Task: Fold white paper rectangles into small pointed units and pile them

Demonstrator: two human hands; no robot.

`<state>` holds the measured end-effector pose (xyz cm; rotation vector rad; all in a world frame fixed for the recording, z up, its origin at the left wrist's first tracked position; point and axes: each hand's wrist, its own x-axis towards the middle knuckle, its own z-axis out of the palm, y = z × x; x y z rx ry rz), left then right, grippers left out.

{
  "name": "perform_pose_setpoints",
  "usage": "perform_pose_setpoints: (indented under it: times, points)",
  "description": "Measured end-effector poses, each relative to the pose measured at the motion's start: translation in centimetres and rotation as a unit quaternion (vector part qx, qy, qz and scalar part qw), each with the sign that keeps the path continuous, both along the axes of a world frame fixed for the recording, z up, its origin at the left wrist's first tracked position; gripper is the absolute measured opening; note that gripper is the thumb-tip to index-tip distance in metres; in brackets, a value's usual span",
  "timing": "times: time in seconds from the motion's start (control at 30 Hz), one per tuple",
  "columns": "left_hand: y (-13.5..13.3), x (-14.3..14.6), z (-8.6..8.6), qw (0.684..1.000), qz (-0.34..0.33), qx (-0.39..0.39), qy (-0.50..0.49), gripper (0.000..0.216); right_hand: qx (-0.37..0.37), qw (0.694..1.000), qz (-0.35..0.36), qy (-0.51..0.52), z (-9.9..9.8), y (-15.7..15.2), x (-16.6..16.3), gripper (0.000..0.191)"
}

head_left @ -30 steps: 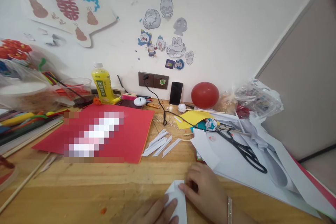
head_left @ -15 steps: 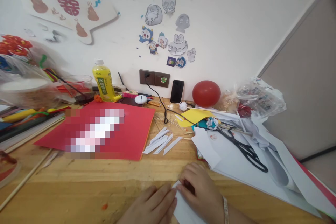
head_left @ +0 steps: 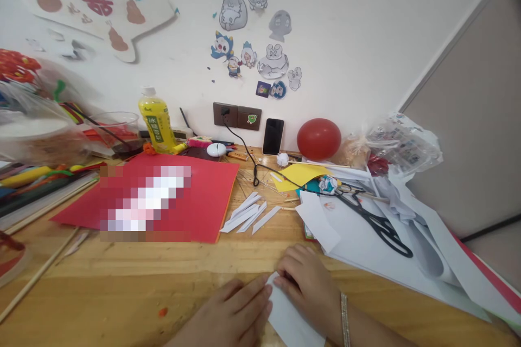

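Observation:
A small piece of white paper [head_left: 291, 320] lies on the wooden table [head_left: 122, 293] at the near edge. My left hand [head_left: 232, 314] rests on its left side with fingers stretched flat and pressing down. My right hand [head_left: 311, 287] has its fingers curled, pinching the paper's top edge; a bracelet sits on that wrist. The fingertips of both hands almost meet over the paper's upper corner.
A red sheet [head_left: 195, 200] lies ahead left, with several folded white paper strips [head_left: 246, 216] beside it. Black scissors [head_left: 376, 222] rest on a stack of white sheets [head_left: 366, 260] at right. A yellow bottle [head_left: 156, 122], phone [head_left: 272, 136] and red balloon [head_left: 318, 139] stand by the wall.
My left hand slid up over the paper toward my right fingers, covering most of it. The paper's upper flap, visible a second ago, is now pressed down under both hands.

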<state>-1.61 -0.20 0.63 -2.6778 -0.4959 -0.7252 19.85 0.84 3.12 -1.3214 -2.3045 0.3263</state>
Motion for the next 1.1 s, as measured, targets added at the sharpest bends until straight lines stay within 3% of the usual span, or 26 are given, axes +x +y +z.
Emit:
perform_pose_setpoints:
  times: [0.17,0.27,0.4,0.5,0.77,0.97,1.1]
  points:
    - [-0.2,-0.1,0.7,0.999,0.033,0.000,0.003,0.024,0.014,0.998,0.039,0.048,0.1,-0.1,0.5,0.014]
    - [-0.4,-0.3,1.3,0.999,0.027,-0.004,0.047,0.027,0.092,0.989,0.095,0.066,0.4,-0.2,0.9,0.020]
    - [-0.9,-0.5,1.9,0.996,0.052,-0.041,0.056,0.026,0.223,0.962,0.159,-0.006,0.6,-0.3,1.0,0.031]
    - [-0.9,-0.5,1.6,0.995,0.055,-0.050,0.068,0.027,0.260,0.943,0.201,-0.057,0.7,-0.5,1.1,0.031]
    - [0.0,-0.5,-0.8,0.999,0.012,-0.017,0.042,0.033,0.255,0.937,0.225,-0.083,1.0,-0.5,1.3,0.031]
    - [-0.2,-0.3,1.2,0.999,0.006,-0.005,0.037,0.032,0.233,0.947,0.213,-0.063,0.9,-0.5,1.1,0.033]
    - [-0.3,-0.3,1.6,0.997,0.024,-0.016,0.071,0.033,0.170,0.965,0.200,-0.026,1.1,-0.5,1.3,0.028]
